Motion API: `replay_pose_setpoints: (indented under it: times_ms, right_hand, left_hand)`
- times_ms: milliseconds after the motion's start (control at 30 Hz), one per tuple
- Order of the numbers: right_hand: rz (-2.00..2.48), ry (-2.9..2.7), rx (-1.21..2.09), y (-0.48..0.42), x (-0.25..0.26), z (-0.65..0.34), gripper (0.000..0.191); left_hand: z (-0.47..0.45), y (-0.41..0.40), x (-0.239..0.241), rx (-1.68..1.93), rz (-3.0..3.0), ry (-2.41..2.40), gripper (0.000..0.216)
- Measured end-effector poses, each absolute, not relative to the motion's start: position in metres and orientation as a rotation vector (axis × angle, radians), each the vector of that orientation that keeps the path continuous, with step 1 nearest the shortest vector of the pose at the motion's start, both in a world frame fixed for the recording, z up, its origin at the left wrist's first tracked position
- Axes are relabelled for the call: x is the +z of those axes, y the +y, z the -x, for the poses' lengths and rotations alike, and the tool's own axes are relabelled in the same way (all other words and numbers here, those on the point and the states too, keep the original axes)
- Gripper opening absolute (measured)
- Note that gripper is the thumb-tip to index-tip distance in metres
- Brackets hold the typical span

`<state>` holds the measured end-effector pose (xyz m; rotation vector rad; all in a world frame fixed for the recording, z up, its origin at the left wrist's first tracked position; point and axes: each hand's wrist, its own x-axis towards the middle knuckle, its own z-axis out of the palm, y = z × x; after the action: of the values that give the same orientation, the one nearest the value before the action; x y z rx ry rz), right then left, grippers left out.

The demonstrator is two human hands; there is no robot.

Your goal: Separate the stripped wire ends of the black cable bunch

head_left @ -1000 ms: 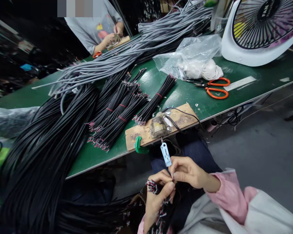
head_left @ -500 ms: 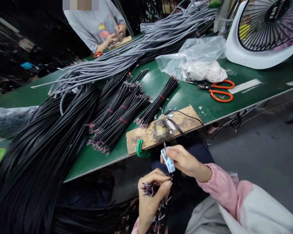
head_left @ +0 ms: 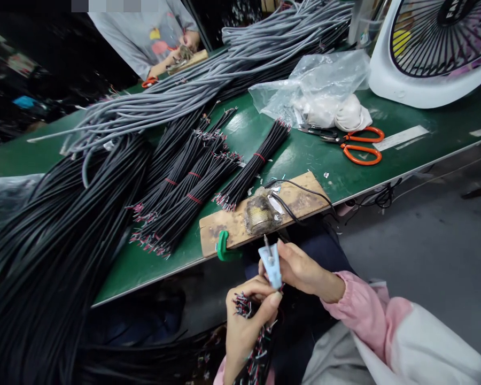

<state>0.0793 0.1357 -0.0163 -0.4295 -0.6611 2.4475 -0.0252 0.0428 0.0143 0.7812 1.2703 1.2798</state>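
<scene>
My left hand (head_left: 246,321) is closed round a bundle of black cables (head_left: 260,350); their red, white and black wire ends (head_left: 242,305) poke out above the fingers. Between the fingers of my right hand (head_left: 300,267) is a light blue clothes peg (head_left: 271,270), with a thin metal tip (head_left: 266,243) sticking up from it toward the board. The peg's lower end meets my left thumb and forefinger, and the wire ends there are mostly hidden. Just beyond the tip, a yellowish-brown wrapped block (head_left: 260,213) with a black cord sits on a wooden board (head_left: 220,224).
A green clamp (head_left: 224,247) grips the board at the edge of the green table (head_left: 152,280). Tied black cable bundles (head_left: 188,187), long grey cables (head_left: 156,101), orange-handled scissors (head_left: 358,145), a plastic bag (head_left: 316,80) and a fan (head_left: 409,91) lie or stand there. Another person's hands (head_left: 180,53) work opposite.
My right hand has turned the peg, so its broad face shows now, and lowered it against my left fingertips. The left hand keeps its hold on the cables. The view has shifted slightly.
</scene>
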Motion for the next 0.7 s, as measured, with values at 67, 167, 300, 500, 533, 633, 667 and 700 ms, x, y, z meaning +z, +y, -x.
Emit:
replay_pose_setpoints:
  times_ms: [67,167,300,500,533,633,667,700]
  right_hand:
    - [0.458,-0.615,2.452,0.135,-0.022,-0.081,0.063]
    - [0.519,-0.568,2.454,0.133,-0.033,-0.087,0.062]
    - [0.588,-0.701,2.36,0.129,-0.044,-0.104,0.053]
    - [0.723,-1.292,2.01,0.12,-0.034,-0.128,0.027]
    - [0.689,-1.396,1.95,0.118,-0.029,-0.129,0.024]
    - [0.524,-1.653,1.768,0.113,-0.014,-0.127,0.018]
    - [0.504,-1.683,1.711,0.111,-0.01,-0.126,0.016]
    - [0.518,-1.695,1.653,0.11,-0.007,-0.125,0.012]
  left_hand:
    - [0.025,0.042,0.015,1.286,-0.778,1.273,0.01]
    - [0.025,0.041,0.016,1.292,-0.783,1.285,0.01]
    - [0.022,0.036,0.018,1.275,-0.788,1.313,0.012]
    - [0.008,0.021,0.01,1.131,-0.547,1.435,0.037]
    - [0.005,0.019,0.007,1.083,-0.526,1.481,0.037]
    - [0.001,0.014,0.0,1.035,-0.548,1.667,0.034]
    - [0.0,0.013,-0.001,1.058,-0.568,1.723,0.035]
    - [-0.001,0.012,-0.001,1.083,-0.587,1.749,0.036]
